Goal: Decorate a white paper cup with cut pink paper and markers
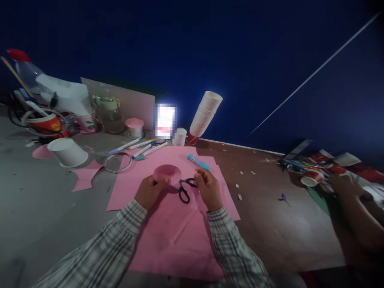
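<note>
My left hand (150, 192) grips the edge of a round piece of pink paper (167, 173) between thumb and fingers. To its right my right hand (208, 189) has its fingers curled into a pinch; what they hold, if anything, is too small to tell. Between the hands lie black-handled scissors (184, 195), one handle loop close to the right fingers and the blades partly hidden. Just beyond the right hand a blue glue stick (198, 161) rests on stacked pink paper sheets (150, 248).
Several markers (153, 149), a tape ring (117, 163) and a white paper cup (67, 153) lie to the left. Tall stacked cups (206, 114) lean near the blue wall. Paper scraps (240, 197) dot the right side, where another person's arm (351, 192) reaches over craft items.
</note>
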The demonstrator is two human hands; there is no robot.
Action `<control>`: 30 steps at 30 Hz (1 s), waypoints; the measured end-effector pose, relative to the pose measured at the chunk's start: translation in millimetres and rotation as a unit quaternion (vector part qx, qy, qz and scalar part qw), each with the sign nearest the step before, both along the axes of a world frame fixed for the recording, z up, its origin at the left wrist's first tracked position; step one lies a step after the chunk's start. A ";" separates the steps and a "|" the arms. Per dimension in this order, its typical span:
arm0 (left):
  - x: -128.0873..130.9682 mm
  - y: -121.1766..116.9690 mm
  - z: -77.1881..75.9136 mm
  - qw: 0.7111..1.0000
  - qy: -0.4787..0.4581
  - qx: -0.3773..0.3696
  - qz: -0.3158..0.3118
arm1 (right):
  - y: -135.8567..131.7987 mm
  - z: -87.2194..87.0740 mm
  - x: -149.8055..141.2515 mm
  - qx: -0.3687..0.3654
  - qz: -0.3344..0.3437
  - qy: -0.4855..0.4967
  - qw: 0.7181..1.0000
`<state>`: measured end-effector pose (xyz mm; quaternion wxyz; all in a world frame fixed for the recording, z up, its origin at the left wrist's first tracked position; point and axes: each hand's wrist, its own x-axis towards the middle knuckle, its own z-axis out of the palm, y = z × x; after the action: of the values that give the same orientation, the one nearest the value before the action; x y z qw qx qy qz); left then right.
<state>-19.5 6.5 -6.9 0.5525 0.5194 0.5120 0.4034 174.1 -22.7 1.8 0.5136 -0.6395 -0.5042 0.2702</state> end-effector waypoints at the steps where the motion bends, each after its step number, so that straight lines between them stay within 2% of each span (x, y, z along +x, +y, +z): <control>1: 0.2 0.1 -0.1 1.000 0.000 0.002 0.002 | 1.2 -2.5 1.6 0.011 -0.012 -0.016 1.000; 4: 2.2 -0.7 2.7 1.000 0.001 0.006 0.012 | 1.7 -7.7 0.3 0.038 -0.007 -0.052 0.998; 9: 2.6 -1.7 7.0 0.999 -0.002 0.002 0.040 | -1.5 -6.5 -7.3 0.064 0.012 -0.087 0.994; 15: -6.2 5.1 -0.7 0.998 0.009 0.008 0.064 | -0.5 -5.9 -3.6 0.092 0.026 -0.141 0.985; 21: -12.5 11.8 -1.9 0.995 0.055 0.004 0.081 | -2.0 -5.3 0.4 0.083 0.058 -0.224 0.969; 24: -11.4 11.3 1.0 0.996 0.068 0.001 0.066 | -5.3 -4.0 -7.1 0.086 0.075 -0.202 0.973; 30: -3.1 2.3 9.6 0.996 0.089 0.029 0.009 | -10.9 -1.1 -23.9 0.038 0.121 -0.089 0.988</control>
<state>-22.7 8.8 2.7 0.4859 0.5644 0.5519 0.3751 150.2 -33.6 0.7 0.4543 -0.5750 -0.6318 0.2528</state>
